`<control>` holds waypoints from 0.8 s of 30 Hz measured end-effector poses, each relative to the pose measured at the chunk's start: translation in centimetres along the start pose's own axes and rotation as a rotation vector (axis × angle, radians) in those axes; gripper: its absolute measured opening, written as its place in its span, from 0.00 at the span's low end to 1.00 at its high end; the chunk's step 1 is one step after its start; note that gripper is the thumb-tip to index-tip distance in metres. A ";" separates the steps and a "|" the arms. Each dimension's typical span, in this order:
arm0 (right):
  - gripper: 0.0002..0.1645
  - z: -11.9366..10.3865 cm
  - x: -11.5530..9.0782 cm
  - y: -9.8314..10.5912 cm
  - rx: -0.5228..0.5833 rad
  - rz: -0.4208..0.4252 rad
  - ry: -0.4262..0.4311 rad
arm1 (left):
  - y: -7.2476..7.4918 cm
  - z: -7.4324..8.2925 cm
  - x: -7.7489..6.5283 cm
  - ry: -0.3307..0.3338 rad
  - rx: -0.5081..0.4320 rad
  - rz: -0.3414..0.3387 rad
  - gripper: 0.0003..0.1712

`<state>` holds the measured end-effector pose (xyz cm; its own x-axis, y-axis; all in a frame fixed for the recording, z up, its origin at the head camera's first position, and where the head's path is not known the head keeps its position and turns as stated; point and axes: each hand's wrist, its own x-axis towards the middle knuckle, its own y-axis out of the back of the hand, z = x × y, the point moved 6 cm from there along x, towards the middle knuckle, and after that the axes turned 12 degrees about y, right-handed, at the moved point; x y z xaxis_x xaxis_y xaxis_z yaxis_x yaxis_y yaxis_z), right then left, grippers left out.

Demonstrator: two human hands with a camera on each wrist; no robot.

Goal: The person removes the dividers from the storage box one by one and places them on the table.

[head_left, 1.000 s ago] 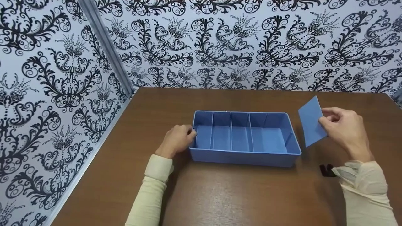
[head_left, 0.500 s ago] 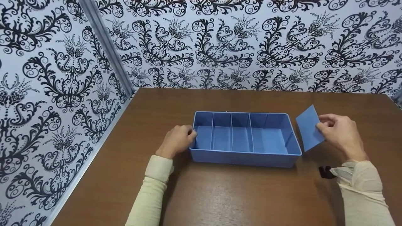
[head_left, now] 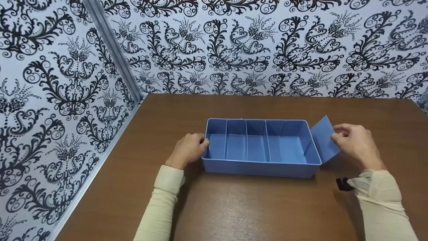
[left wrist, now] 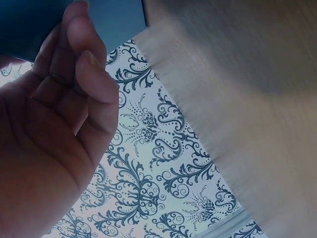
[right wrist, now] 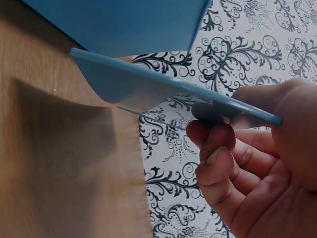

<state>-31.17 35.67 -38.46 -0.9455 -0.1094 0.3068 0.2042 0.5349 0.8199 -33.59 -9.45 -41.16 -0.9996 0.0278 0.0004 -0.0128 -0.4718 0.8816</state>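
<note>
A blue plastic box point(head_left: 260, 170) stands on the table, its inside split by upright dividers point(head_left: 256, 140) into narrow compartments and a wider one at the right. My left hand point(head_left: 187, 150) grips the rim of its left end, thumb over the inside and fingers outside. Between thumb and fingertips, my right hand point(head_left: 359, 144) pinches a thin flat blue divider panel point(head_left: 324, 139) by its right edge. The panel is tilted and overlaps the box's right end in the head view. In the right wrist view the panel point(right wrist: 163, 82) shows nearly edge-on, just beside the box wall point(right wrist: 124, 25).
Brown wooden table point(head_left: 234, 207) lies under everything. Patterned black-and-white walls point(head_left: 247, 47) rise at the back and left. A small black piece point(head_left: 343, 184) sits at my right cuff.
My right hand has moved left and slightly down, bringing the divider panel from beside the box up to its right end. The left hand and the box have stayed in place.
</note>
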 end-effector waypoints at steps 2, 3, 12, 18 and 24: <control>0.22 0.1 0.1 -0.2 0.001 -0.008 -0.001 | 0.0 0.0 0.0 0.001 -0.002 -0.003 0.14; 0.22 0.1 0.1 -0.3 -0.001 -0.010 0.000 | 0.0 0.0 0.0 0.002 -0.003 -0.004 0.14; 0.21 0.3 0.2 -0.6 -0.013 -0.027 0.012 | 0.0 0.0 0.1 0.010 -0.006 -0.015 0.13; 0.20 0.8 0.1 -0.6 -0.046 -0.049 -0.020 | -0.1 -0.1 0.1 0.014 -0.008 -0.026 0.13; 0.18 1.4 -0.2 -0.6 -0.044 -0.080 -0.055 | -0.1 0.1 0.2 -0.010 0.009 -0.009 0.13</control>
<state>-31.44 36.53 -39.67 -0.9715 -0.1034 0.2131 0.1369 0.4893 0.8613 -33.74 -9.33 -41.21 -0.9992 0.0408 -0.0034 -0.0219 -0.4639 0.8856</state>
